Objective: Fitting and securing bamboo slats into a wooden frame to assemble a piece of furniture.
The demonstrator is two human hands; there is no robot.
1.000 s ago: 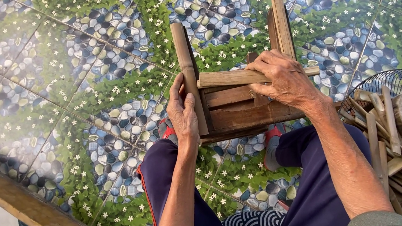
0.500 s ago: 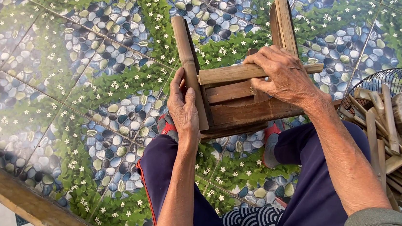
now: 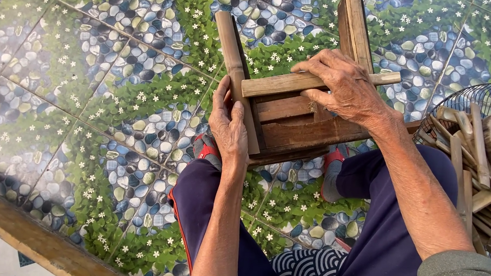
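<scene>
An upturned brown wooden stool frame (image 3: pixel 294 121) stands tilted on the pebble-patterned floor, 2 legs pointing away.

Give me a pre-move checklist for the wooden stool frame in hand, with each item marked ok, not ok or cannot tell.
1. Left hand grips the upright leg of the stool frame: ok.
2. Right hand presses on the crossbar: ok.
3. Crossbar seated in both legs: cannot tell, the right hand hides that joint.
4. Frame braced on the tiled floor, near the knees: ok.
5. Spare sticks within reach in the wire basket: ok.
</scene>
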